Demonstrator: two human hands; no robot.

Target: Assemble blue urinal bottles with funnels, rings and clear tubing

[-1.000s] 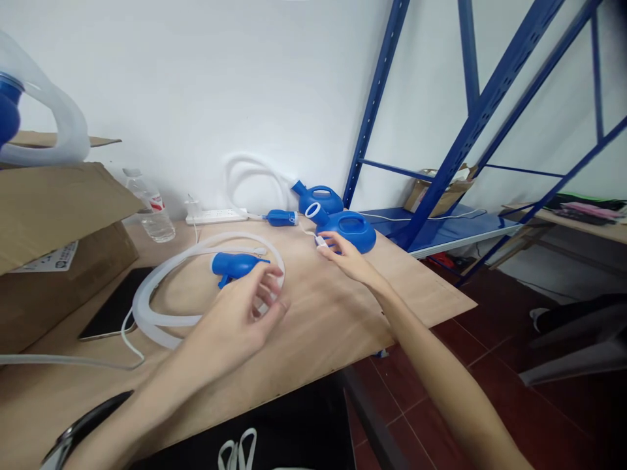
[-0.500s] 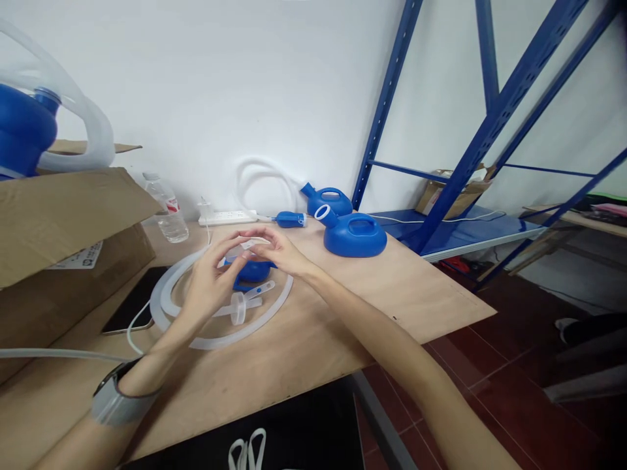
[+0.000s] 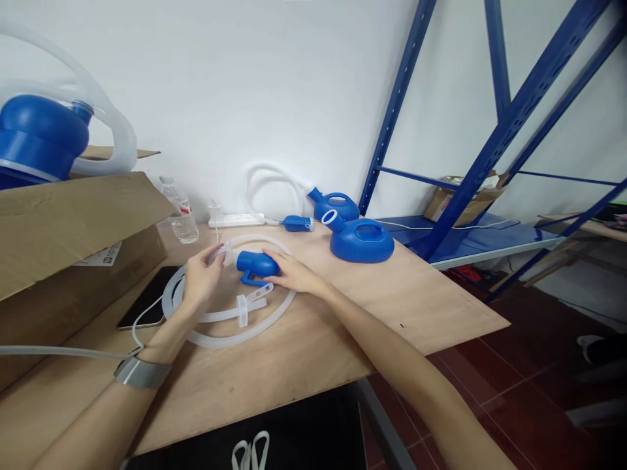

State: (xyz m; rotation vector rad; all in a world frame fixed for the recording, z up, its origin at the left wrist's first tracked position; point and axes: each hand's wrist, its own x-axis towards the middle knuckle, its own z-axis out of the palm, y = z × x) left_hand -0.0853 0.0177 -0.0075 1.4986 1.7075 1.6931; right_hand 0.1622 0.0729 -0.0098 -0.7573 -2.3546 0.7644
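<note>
My left hand (image 3: 202, 277) is closed on a small translucent plastic piece (image 3: 221, 251) beside the tube loop. My right hand (image 3: 290, 271) has its fingers and thumb around the end of a small blue part (image 3: 258, 263), whose open neck faces left. A coiled translucent tube (image 3: 223, 341) lies on the table around both. Its end carries a clear round cap with a strap (image 3: 242, 310), just in front of the blue part.
Two blue bottles with handles (image 3: 361, 241) stand behind to the right, near a smaller blue part (image 3: 298, 224) and a power strip (image 3: 236, 220). At left are a cardboard box (image 3: 78, 228), a water bottle (image 3: 182, 219) and a dark tablet (image 3: 147, 300). A blue rack (image 3: 455, 202) rises at right.
My hands were together over the small blue part. They have moved apart: the left, with the translucent piece, to the left; the right has taken hold of the blue part.
</note>
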